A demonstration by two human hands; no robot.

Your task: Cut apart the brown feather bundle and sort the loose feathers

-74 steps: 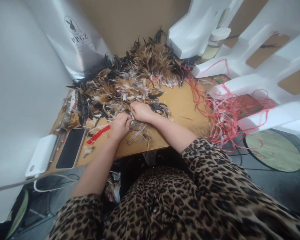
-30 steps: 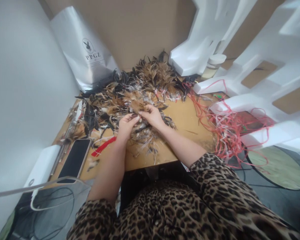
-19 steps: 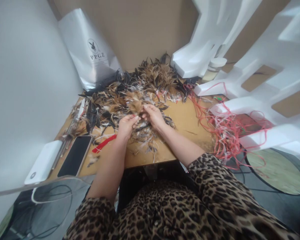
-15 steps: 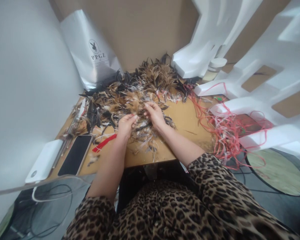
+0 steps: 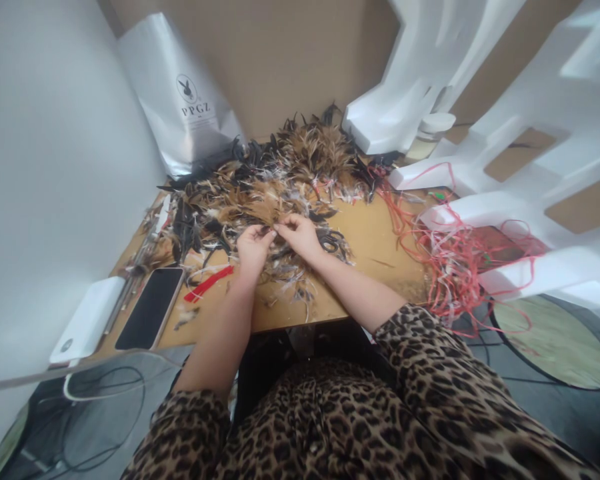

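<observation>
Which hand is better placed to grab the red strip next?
Probably the left hand: the red strip lies just beside its wrist, while the right hand is farther off. Both seem to pinch the brown feathers, so the left would first need freeing.

Feathers (image 5: 316, 152) on the desk (image 5: 370, 230) before me; bag (image 5: 180, 100) behind them, to my left. Phone (image 5: 151, 309) at left, power bank (image 5: 88, 320) left of it. String tangle (image 5: 455, 267) right, jar (image 5: 427, 140) behind it.

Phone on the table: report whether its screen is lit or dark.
Dark. The phone lies face up on the table, its screen plain black; whether switched off or only asleep, I cannot tell.
</observation>
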